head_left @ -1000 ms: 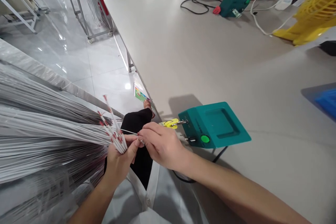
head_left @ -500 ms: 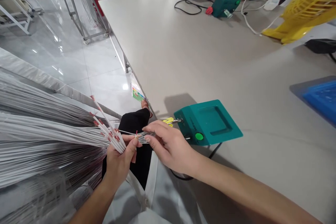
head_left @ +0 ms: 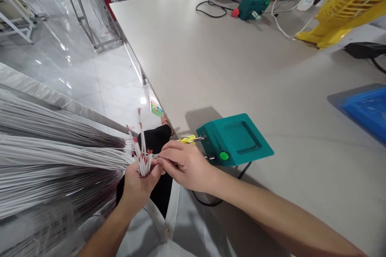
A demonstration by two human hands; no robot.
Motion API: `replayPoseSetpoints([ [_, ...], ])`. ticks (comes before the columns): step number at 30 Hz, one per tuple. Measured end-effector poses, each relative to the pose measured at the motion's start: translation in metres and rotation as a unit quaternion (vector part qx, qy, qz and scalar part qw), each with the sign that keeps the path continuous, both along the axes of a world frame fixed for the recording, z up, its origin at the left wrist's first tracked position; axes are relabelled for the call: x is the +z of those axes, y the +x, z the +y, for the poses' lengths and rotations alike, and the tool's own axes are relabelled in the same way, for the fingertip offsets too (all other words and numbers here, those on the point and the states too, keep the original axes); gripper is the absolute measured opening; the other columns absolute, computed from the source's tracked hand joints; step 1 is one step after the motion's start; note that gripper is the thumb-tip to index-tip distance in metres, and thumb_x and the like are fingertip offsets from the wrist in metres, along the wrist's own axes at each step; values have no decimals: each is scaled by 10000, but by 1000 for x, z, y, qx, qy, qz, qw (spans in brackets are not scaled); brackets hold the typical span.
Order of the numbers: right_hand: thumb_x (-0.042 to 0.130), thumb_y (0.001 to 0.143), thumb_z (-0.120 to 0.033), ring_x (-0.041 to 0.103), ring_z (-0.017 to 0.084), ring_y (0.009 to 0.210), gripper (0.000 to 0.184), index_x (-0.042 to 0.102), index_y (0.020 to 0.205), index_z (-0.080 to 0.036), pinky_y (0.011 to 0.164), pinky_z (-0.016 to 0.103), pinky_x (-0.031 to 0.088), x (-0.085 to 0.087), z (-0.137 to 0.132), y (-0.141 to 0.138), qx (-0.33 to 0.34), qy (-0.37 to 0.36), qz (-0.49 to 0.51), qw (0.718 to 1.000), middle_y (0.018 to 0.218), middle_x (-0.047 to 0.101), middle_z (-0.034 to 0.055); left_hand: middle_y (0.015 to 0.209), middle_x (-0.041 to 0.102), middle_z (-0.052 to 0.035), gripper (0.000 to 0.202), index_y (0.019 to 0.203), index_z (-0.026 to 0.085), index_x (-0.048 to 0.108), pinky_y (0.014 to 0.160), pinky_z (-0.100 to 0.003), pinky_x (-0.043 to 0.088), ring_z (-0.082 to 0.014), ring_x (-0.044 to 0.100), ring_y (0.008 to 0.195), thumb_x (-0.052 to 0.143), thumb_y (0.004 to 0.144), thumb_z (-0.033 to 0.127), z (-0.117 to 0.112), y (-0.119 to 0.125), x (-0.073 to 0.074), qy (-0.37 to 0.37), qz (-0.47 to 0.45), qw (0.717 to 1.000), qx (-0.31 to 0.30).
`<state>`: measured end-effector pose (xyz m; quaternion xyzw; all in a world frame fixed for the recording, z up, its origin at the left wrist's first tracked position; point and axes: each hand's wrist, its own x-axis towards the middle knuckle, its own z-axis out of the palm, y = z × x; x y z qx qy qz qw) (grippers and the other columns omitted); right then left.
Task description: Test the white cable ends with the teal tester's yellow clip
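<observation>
1. My left hand (head_left: 137, 182) is closed round a small bunch of white wires (head_left: 144, 160) w/ red tips, gripped just below the tips. Bunch sits off the worktop (head_left: 211, 68) edge, over my lap, just left of the green box (head_left: 234, 139).
2. My right hand (head_left: 183, 164) pinches one thin strand at the bunch w/ thumb + forefinger; other fingers curled in, nothing else held.
3. Handling, as I judge it: wires are light, thin, bendy but springy. They splay when the grip's loose. Sleeving looks smooth, so prob. slippery. Bare ends are fine and would kink easily.
4. Best hold: close to the tips for control, as my left does now. Further back they'd flop.
5. Axis: held tips point up, a bit away from me, fanned slightly. Behind my hand the wires bend over and run long to the left, approx. horizontal, joining the big sheaf (head_left: 54, 156) hanging there.
6. Pinched strand lies roughly level, left to right, toward the box's front pins (head_left: 201, 138).
</observation>
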<state>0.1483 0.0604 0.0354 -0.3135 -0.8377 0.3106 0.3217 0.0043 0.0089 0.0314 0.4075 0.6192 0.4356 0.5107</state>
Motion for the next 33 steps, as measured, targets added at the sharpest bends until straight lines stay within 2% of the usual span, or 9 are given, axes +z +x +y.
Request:
replayPoseSetpoints([
  [3, 422, 848, -164, 564, 136, 695, 218, 590, 709, -149, 587, 231, 446, -3, -1, 0, -2, 60, -68, 996, 714, 598, 63, 495, 532, 18, 151, 610, 148, 640, 369, -183, 283, -61, 380, 388, 668, 699, 266, -3, -3, -3, -14, -27, 999, 12],
  [7, 426, 818, -146, 530, 129, 633, 214, 556, 649, -146, 550, 232, 422, -7, -6, 1, -34, 58, -71, 995, 668, 553, 54, 559, 575, 23, 163, 667, 165, 602, 374, -173, 287, -54, 398, 393, 644, 748, 300, -8, -7, -10, -39, -70, 993, 83],
  [9, 434, 809, -139, 522, 127, 627, 189, 561, 669, -144, 552, 235, 425, -5, -7, 3, -47, 33, -44, 997, 678, 549, 51, 552, 569, 27, 172, 674, 161, 597, 375, -174, 281, -53, 395, 395, 649, 750, 306, -9, -9, -13, -42, -76, 994, 72],
  [14, 472, 842, -190, 576, 141, 765, 157, 596, 930, -148, 613, 239, 465, 5, -1, 0, -73, -57, 30, 995, 885, 610, 83, 581, 565, 23, 187, 708, 151, 597, 379, -184, 277, -54, 402, 402, 639, 763, 324, -8, -9, -17, -31, -96, 995, 27],
  [17, 501, 819, -166, 576, 124, 703, 118, 609, 770, -164, 599, 227, 460, 6, 1, -8, -47, -94, 25, 994, 785, 615, 46, 502, 503, 45, 200, 703, 149, 593, 363, -181, 249, -53, 371, 375, 636, 764, 335, -8, -9, -15, -31, -97, 995, -2],
  [21, 451, 820, -137, 565, 131, 683, 177, 566, 687, -154, 592, 231, 456, -3, -2, -14, -41, -10, -9, 999, 729, 596, 53, 428, 435, 62, 201, 698, 153, 593, 376, -183, 254, -64, 369, 376, 626, 772, 337, -9, -9, -14, -29, -81, 996, 9],
  [25, 437, 824, -149, 563, 139, 686, 154, 563, 735, -148, 560, 233, 448, -7, -6, -5, -21, 74, -56, 995, 793, 596, 78, 517, 526, 34, 186, 707, 155, 592, 394, -193, 275, -63, 385, 400, 634, 769, 324, -9, -11, -17, -29, -79, 995, 61],
  [29, 437, 831, -125, 566, 138, 747, 142, 575, 821, -156, 637, 236, 470, -1, -3, 2, -54, 7, 19, 998, 808, 595, 68, 601, 577, 16, 172, 732, 157, 601, 390, -191, 267, -54, 391, 409, 637, 770, 321, -7, -11, -18, -39, -87, 995, 42],
  [33, 485, 827, -157, 583, 143, 796, 126, 603, 871, -161, 686, 254, 480, 3, 2, -4, -60, -59, 51, 995, 873, 618, 73, 562, 547, 23, 192, 722, 150, 596, 373, -189, 243, -50, 374, 390, 624, 779, 331, -7, -11, -18, -26, -91, 995, 14],
])
